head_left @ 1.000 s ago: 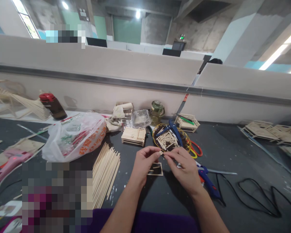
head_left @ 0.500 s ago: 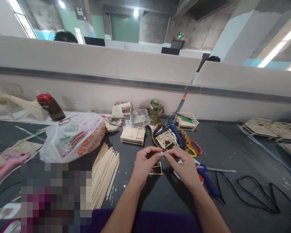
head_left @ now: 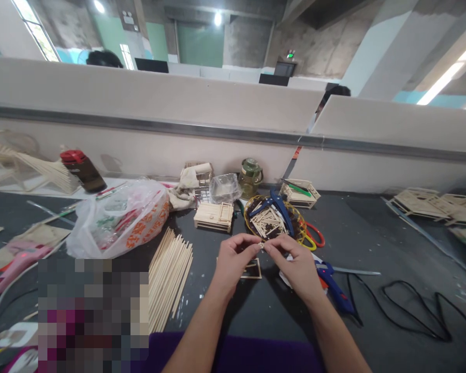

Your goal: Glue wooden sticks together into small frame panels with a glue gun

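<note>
Fingertips of my left hand (head_left: 236,259) and my right hand (head_left: 293,259) meet in front of the basket, pinching a tiny pale wooden piece (head_left: 261,246) between them. Its exact shape is too small to make out. Below, partly covered by my left hand, a small rectangular wooden stick frame (head_left: 259,269) lies on the table. Just beyond my fingers stands a yellow-rimmed basket (head_left: 247,223) with short cut sticks (head_left: 267,221) and blue-handled pliers (head_left: 281,210). A blue glue gun (head_left: 334,287) rests right of my right hand, on something white.
Long wooden sticks (head_left: 171,282) lie left of my arms, beside a white plastic bag (head_left: 116,223). Behind are a small stick-built model (head_left: 213,216) and a green bottle (head_left: 250,176). Red-and-yellow-handled scissors (head_left: 316,235) lie by the basket; a black cable (head_left: 411,311) curls at right. A pink glue gun (head_left: 21,264) is at far left.
Both hands keep the same pinch on the small wooden piece, almost unmoved. The whole view has shifted very slightly; the things on the table stay in place.
</note>
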{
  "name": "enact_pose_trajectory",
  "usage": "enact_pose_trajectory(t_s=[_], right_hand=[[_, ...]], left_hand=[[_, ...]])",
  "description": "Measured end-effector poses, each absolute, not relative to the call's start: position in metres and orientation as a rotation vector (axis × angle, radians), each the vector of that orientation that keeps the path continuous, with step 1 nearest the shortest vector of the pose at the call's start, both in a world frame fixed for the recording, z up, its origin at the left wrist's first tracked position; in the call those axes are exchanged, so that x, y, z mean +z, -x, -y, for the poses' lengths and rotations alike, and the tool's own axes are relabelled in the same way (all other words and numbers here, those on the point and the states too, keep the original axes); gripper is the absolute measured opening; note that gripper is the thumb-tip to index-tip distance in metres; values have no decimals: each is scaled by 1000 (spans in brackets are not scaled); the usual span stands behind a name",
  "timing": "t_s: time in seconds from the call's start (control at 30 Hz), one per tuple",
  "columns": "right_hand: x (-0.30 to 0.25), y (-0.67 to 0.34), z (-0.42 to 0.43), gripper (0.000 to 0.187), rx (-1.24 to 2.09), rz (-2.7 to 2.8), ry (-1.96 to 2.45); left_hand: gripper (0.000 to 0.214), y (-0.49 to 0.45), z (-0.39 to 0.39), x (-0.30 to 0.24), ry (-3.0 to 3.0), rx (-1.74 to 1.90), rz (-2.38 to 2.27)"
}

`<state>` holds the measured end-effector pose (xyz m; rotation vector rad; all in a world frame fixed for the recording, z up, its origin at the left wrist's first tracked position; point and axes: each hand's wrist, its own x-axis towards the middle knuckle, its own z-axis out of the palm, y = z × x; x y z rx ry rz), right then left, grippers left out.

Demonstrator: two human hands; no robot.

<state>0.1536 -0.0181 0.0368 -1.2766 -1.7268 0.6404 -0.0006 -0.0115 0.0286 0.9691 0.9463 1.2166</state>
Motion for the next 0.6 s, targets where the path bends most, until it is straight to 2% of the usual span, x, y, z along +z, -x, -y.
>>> enact_pose_trajectory(t_s=[0.6], right_hand=[[21, -166, 17, 11, 535, 1772, 1234]], left_hand=[[19, -1, 14, 22, -870, 1276, -832]])
